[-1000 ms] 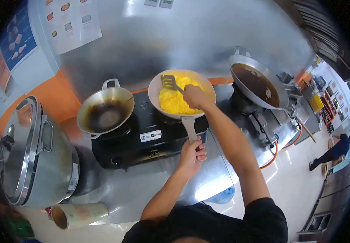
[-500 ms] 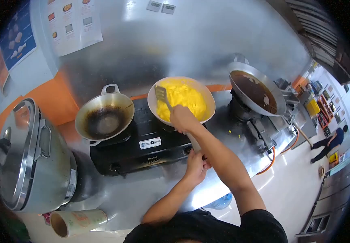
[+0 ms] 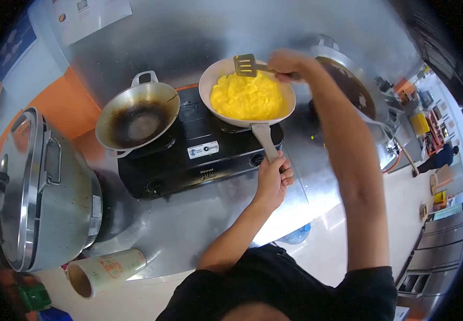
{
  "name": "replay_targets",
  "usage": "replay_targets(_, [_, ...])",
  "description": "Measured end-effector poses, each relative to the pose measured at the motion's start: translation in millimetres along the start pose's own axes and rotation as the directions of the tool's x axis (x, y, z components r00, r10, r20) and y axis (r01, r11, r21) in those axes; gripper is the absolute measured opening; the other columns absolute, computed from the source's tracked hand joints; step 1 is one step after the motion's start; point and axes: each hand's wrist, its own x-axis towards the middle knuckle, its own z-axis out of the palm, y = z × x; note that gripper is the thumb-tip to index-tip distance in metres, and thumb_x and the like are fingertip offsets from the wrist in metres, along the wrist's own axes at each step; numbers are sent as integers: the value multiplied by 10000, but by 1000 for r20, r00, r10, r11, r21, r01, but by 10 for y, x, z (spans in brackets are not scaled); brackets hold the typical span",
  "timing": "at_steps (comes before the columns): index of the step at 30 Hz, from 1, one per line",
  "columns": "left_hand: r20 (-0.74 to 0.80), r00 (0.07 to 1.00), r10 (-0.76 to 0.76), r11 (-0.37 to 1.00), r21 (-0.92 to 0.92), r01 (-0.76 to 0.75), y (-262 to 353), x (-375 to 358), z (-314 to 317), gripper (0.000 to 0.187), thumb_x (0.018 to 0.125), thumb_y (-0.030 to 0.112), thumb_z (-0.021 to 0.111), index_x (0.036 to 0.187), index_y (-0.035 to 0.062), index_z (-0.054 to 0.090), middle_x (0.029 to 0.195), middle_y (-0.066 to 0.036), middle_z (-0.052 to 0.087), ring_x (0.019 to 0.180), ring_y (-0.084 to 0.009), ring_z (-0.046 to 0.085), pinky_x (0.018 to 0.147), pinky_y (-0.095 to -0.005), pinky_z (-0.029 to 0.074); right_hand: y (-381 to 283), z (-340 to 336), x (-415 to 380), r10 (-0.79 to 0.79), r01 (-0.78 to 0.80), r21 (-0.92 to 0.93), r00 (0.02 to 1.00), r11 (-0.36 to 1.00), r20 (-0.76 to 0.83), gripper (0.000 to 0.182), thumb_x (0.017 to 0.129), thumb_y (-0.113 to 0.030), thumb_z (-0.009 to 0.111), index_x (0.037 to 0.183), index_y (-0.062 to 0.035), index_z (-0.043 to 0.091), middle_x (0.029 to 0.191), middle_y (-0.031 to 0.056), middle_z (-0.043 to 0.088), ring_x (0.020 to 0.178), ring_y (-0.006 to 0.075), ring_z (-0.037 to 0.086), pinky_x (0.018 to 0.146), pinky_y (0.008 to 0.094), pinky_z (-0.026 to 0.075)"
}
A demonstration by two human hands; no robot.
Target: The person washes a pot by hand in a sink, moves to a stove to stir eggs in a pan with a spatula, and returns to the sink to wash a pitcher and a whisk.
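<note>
My left hand [image 3: 275, 179] is wrapped round the grey handle of a white frying pan [image 3: 206, 92]. Soft yellow scrambled eggs [image 3: 248, 97] fill most of the pan, which is tipped up at its far side over the right burner. In my right hand [image 3: 290, 64] is a slotted spatula [image 3: 245, 65], gripped by its handle. Its dark head overlaps the pan's far rim, above the eggs, with yellow showing through the slots.
A scorched wok [image 3: 140, 120] sits on the left burner of the black gas stove [image 3: 199, 174]. To the right is a large pan of dark oil [image 3: 344, 80]. A big lidded steel pot [image 3: 63, 192] and a cardboard tube [image 3: 105, 272] stand at left. One person [image 3: 439, 159] is far right.
My right hand and the spatula have swung up and right, from the pan's left side to its far rim. The pan handle, once behind my right arm, now shows; the eggs have gathered together.
</note>
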Motion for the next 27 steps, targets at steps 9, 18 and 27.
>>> replay_targets(9, [53, 998, -17, 999, 33, 15, -5, 30, -59, 202, 859, 62, 493, 1022, 152, 414, 750, -14, 425, 518, -71, 349, 440, -218, 284, -235, -779, -1393, -56, 96, -120, 951, 988, 304, 241, 829, -174, 574, 1022, -56, 659, 775, 95, 664, 601, 234, 608, 540, 343, 482])
replay_targets(18, [31, 999, -19, 998, 58, 17, 5, 0, -31, 194, 865, 61, 489, 1023, 155, 426, 742, -13, 434, 523, -69, 358, 442, -218, 287, -457, 688, -973, 78, -97, -117, 984, 988, -158, 225, 823, -142, 522, 993, -82, 658, 808, 180, 655, 757, 366, 647, 665, 442, 529])
replay_targets(27, [27, 999, -23, 998, 59, 22, 15, -10, -24, 191, 868, 73, 505, 1023, 147, 422, 749, -10, 438, 533, -65, 368, 450, -211, 298, 176, 23, -714, 181, -212, 275, 974, 938, 134, 312, 870, -239, 509, 1104, -77, 639, 703, 50, 607, 509, 136, 541, 435, 290, 454])
